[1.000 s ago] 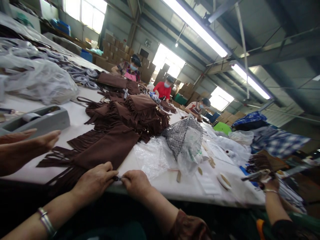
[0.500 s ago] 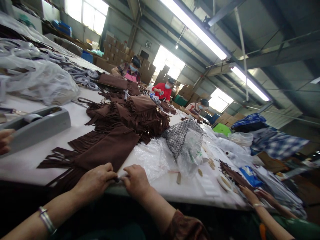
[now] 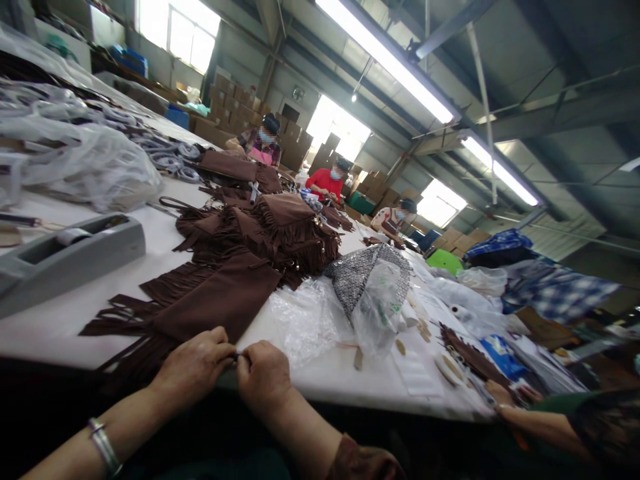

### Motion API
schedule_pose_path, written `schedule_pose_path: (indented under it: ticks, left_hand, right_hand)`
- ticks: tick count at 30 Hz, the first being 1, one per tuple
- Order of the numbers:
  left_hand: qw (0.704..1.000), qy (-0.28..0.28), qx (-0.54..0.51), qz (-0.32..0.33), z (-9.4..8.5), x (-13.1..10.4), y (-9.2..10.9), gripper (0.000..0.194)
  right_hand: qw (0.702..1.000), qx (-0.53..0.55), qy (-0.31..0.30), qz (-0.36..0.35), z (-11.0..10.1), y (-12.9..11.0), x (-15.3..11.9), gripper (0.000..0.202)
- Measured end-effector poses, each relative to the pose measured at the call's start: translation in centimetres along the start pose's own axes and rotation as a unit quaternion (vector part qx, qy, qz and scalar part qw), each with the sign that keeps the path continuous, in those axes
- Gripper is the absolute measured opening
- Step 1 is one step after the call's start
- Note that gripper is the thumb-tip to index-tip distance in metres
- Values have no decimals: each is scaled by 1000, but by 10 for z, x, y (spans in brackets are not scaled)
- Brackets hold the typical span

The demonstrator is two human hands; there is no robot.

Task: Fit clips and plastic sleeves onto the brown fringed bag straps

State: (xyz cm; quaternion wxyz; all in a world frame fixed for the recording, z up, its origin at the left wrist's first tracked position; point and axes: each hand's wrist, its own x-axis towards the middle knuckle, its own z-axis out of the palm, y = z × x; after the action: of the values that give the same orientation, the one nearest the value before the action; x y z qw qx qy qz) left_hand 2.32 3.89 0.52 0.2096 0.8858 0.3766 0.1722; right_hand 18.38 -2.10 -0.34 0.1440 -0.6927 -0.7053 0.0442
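Workroom: windows and stacked brown boxes [image 3: 233, 100] at the far side, tube lights [image 3: 390, 60] overhead, and a white-topped table [image 3: 340, 383] reaching away from the near edge.
Grip: left hand [image 3: 197, 363] and right hand [image 3: 264, 373] meet at the near edge, fingertips pinched on a small dark piece [image 3: 235, 357]; the fingers hide most of it.
Left wrist: silver bangle [image 3: 104, 447].
Fringed brown piece [image 3: 220, 293]: flat on the table just beyond the left hand, strips spreading left and over the near edge.
Brown pile [image 3: 265, 227]: more fringed pieces with gold-coloured metal fittings, farther off.
Right of the pile: crumpled clear plastic [image 3: 307, 320], a black-and-white woven item [image 3: 345, 283] and a clear bag [image 3: 383, 307] with green print, too small to read.
Left side: grey tape dispenser [image 3: 75, 257], white plastic bag [image 3: 100, 163] beyond it.
Right end: another person's hands [image 3: 500, 395] by a brown fringed strip [image 3: 467, 353]; blue-and-white packet [image 3: 503, 355] beside it, lettering illegible.
Far side: three masked people [image 3: 327, 183] bent over the table.
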Motion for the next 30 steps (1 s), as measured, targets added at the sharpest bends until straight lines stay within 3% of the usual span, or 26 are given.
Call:
schedule_pose_path:
  ticks: [8, 18, 21, 24, 26, 28, 30]
  left_hand:
    - [1000, 11, 21, -2, 6, -2, -1, 30]
    - [996, 59, 60, -14, 18, -2, -1, 28]
    - [997, 63, 38, -13, 19, -4, -5, 26]
    - [998, 65, 21, -6, 18, -5, -6, 22]
    - [997, 72, 17, -2, 17, -5, -5, 21]
    - [997, 80, 13, 0, 16, -5, -5, 22]
    - [996, 88, 4, 3, 16, -7, -7, 23]
  right_hand:
    - [999, -34, 8, -24, 0, 3, 0, 16]
    - [996, -44, 60, -58, 26, -8, -5, 13]
    - [992, -27, 62, -109, 16, -1, -9, 9]
    - [988, -8, 90, -129, -6, 8, -12, 6]
    - [985, -9, 103, -138, -20, 12, -8, 15]
    - [982, -23, 87, -167, -27, 14, -1, 21]
    - [978, -42, 58, -197, -25, 16, 6, 13]
